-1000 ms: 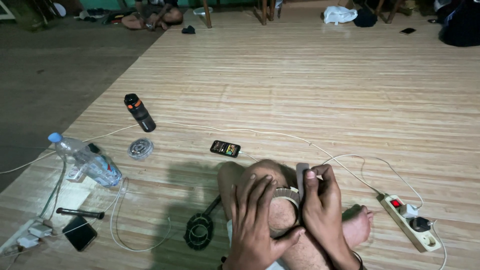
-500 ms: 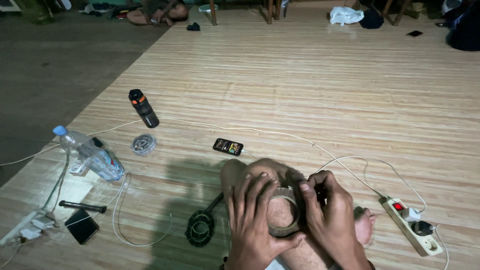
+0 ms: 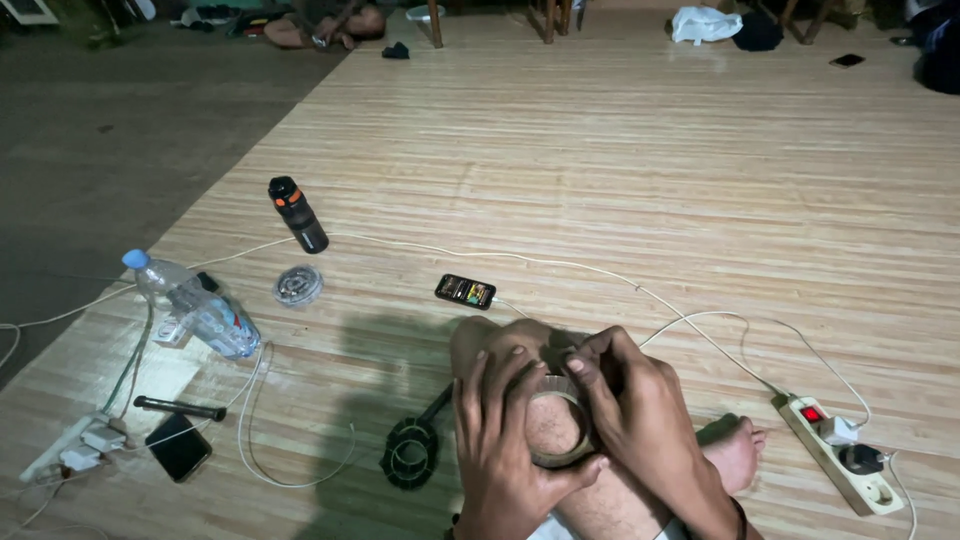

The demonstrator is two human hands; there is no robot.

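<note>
Both hands have closed in on the tape roll since the earlier frames, and the roll now stands on edge against the raised knee (image 3: 505, 345) instead of lying under the fingertips. Around them the wooden floor (image 3: 640, 170) carries a power strip (image 3: 838, 452) at far right, a plastic bottle (image 3: 190, 305) at left and a phone (image 3: 465, 291) just beyond the knee. Of the 2 hands, the left hand (image 3: 500, 440) lies spread, fingers upward, thumb hooked under the roll's lower rim. The right hand (image 3: 630, 405) curls over the top, fingertips pressed together on the upper edge. The tape roll (image 3: 556, 428) sits between them, touching both, its open centre facing the camera.
</note>
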